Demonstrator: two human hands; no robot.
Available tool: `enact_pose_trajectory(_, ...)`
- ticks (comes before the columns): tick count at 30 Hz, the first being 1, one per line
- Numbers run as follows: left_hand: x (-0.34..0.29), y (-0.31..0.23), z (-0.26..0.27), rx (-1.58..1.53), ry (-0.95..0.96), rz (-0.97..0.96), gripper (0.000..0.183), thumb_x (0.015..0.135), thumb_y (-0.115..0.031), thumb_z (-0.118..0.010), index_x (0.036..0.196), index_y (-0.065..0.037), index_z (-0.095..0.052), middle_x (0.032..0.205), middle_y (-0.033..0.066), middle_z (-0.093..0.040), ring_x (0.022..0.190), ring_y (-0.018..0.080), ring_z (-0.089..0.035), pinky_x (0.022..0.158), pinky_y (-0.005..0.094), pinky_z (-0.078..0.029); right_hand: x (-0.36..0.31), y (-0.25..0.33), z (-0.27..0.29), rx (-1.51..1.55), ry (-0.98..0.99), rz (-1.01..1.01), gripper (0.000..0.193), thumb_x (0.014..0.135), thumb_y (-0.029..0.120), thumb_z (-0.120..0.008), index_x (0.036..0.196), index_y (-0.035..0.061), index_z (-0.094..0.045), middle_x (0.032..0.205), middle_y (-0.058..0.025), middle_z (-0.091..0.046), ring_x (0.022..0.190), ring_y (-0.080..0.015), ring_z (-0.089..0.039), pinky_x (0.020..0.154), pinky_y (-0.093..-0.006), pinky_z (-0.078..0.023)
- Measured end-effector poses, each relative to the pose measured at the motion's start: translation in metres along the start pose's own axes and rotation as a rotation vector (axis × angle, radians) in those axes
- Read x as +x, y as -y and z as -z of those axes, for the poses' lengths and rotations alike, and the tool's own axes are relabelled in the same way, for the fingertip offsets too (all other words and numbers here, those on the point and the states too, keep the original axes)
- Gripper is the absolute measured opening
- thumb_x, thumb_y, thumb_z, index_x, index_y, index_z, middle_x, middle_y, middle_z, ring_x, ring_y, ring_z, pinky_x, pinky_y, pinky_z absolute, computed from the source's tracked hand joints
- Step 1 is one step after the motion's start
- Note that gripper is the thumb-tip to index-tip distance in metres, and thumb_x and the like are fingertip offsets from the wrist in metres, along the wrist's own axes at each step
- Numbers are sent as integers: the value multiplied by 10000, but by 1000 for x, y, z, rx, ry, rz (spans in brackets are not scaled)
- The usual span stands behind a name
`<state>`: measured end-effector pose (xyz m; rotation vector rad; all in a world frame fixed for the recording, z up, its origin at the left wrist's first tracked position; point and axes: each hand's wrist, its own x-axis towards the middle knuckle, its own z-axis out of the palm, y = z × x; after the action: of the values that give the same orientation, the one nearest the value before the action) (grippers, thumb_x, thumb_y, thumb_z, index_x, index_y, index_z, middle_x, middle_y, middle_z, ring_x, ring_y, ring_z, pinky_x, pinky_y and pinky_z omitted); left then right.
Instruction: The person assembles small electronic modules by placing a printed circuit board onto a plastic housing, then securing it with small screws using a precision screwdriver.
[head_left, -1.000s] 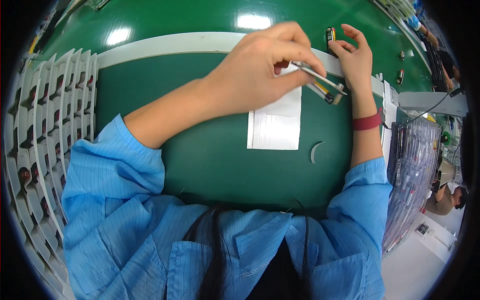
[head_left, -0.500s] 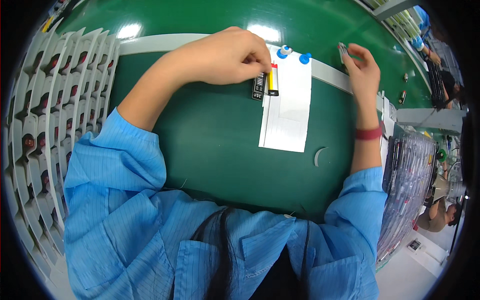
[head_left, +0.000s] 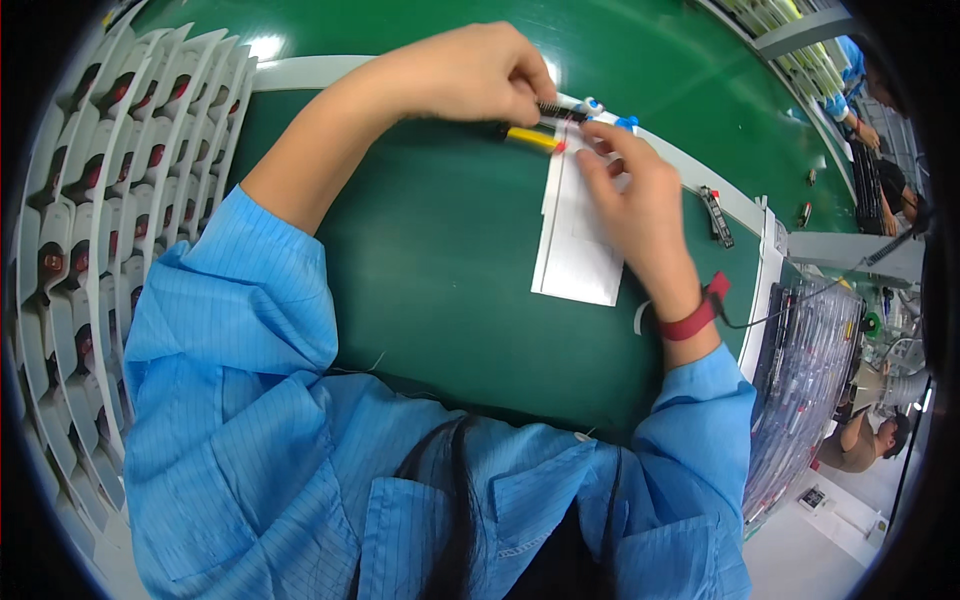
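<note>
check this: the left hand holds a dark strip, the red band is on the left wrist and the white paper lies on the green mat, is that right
The wrist is wrong: the head view shows the red band on the right wrist. The left hand does hold a dark strip, and the white paper lies on the green mat.

White paper (head_left: 585, 255) lies on the green mat (head_left: 450, 270).
</note>
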<state>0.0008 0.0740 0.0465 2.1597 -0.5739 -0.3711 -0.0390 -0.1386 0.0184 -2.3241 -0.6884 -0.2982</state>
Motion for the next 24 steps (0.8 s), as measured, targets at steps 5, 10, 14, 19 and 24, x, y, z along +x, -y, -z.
enact_pose_trajectory(5, 12, 26, 19, -830, -79, 128, 150, 831, -70, -570, 909, 47, -622, 812, 78, -625, 608, 76, -561, 566, 163, -471, 1, 2, -10, -209, -19, 178, 276, 699, 7, -645, 957, -24, -552, 857, -144, -600, 685, -242, -589, 661, -305, -487)
enact_pose_trajectory(10, 19, 33, 12, -1017, -121, 126, 148, 827, -70, -574, 924, 31, -620, 811, 63, -628, 616, 66, -563, 571, 156, -470, 36, -5, 5, 132, 228, -218, 258, 682, 0, -654, 908, -23, -532, 813, -99, -602, 688, -166, -583, 665, -271, -480)
enact_pose_trajectory(14, 23, 35, 8, -1025, -126, 67, 148, 819, -71, -579, 917, 33, -620, 808, 63, -626, 614, 66, -561, 569, 143, -460, 43, -2, 6, 82, 285, -325, 234, 691, 5, -652, 881, -19, -518, 783, -104, -601, 689, -174, -587, 657, -279, -483)
enact_pose_trajectory(19, 22, 31, -2, -974, -99, 95, 160, 820, -68, -574, 922, 50, -611, 801, 59, -624, 608, 55, -553, 548, 123, -436, 3, 8, 4, -91, 8, 189, 155, 720, -36, -591, 854, -6, -518, 750, -133, -587, 686, -227, -594, 654, -301, -485)
enact_pose_trajectory(24, 13, 9, -27, -926, -38, 58, 315, 783, -75, -616, 1076, 34, -578, 872, 73, -644, 723, 78, -583, 618, 148, -445, -55, 38, 47, 237, -111, 152, 177, 749, -76, -571, 864, 16, -474, 759, -126, -554, 725, -255, -592, 653, -323, -498)
